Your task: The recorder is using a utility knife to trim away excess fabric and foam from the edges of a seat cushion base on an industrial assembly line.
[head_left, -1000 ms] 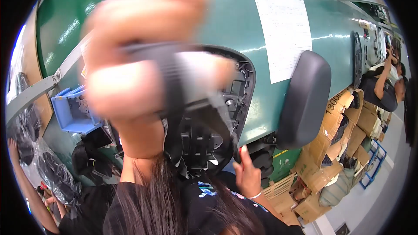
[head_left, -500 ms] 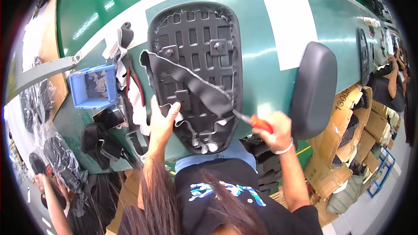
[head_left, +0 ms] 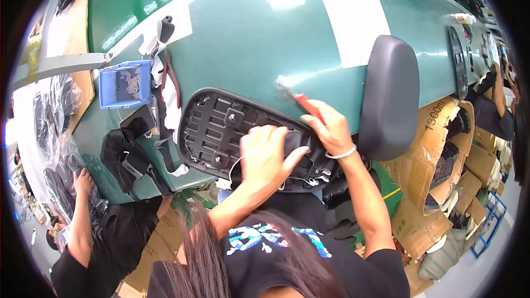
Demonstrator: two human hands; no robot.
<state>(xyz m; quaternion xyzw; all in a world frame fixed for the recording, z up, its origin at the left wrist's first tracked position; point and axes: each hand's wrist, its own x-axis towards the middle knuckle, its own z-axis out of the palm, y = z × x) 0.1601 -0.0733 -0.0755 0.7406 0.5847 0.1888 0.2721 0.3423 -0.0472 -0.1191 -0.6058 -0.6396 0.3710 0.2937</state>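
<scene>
A black ribbed plastic seat panel (head_left: 212,127) lies tilted at the table's near edge, its wide end to the left and its underside up. Black fabric (head_left: 301,142) with a pale stitched edge is bunched over its narrow right end. Across the panel's middle, my left hand (head_left: 264,157) grips this fabric, the thumb apart from the bent fingers; what lies under the palm is hidden. My right hand (head_left: 329,127) is closed around a red-handled screwdriver (head_left: 307,105) just beyond the narrow end. Its metal shaft points away to the upper left and is blurred.
A black padded cushion (head_left: 391,99) stands to the right, beside a white sheet (head_left: 353,19). At left are a blue bin (head_left: 125,104) of small pieces, red-handled pliers (head_left: 171,80) and a black pouch (head_left: 118,157). Cardboard boxes (head_left: 422,171) flank the table; a co-worker's arm (head_left: 83,215) shows lower left.
The panel has turned sideways and come nearer to me. My left hand has moved from its left edge onto the fabric. The screwdriver has come off the fabric and swung up.
</scene>
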